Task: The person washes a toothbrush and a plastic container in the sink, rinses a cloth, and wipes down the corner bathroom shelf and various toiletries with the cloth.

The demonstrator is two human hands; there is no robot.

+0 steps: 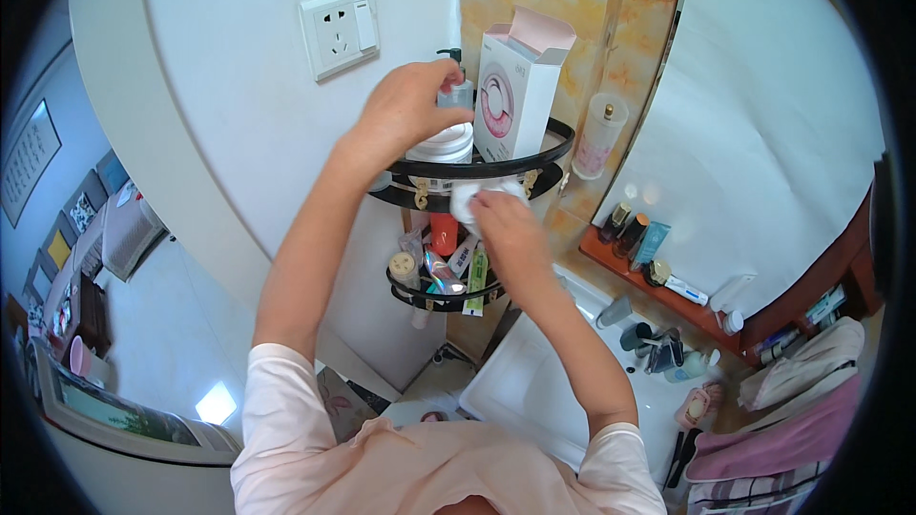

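Note:
My left hand (422, 104) reaches over a round white lidded jar (445, 144) on the upper tier of a black corner shelf (494, 170), fingers apart, just in front of a pump bottle (458, 94). Whether the fingertips touch the bottle cannot be told. A tall white box (517, 89) with its pink flap raised stands right of them. My right hand (508, 236) holds a crumpled white cloth or tissue (469, 202) against the shelf's front edge. Below, the lower tier bears a red container (444, 232), a green tube (476, 279) and several other toiletries.
A white washbasin (529, 386) lies below right, with cups and bottles at its back rim. A red-brown ledge (676, 300) under the mirror bears several bottles and tubes. A wall socket (340, 32) is at upper left; towels (766, 443) hang at lower right.

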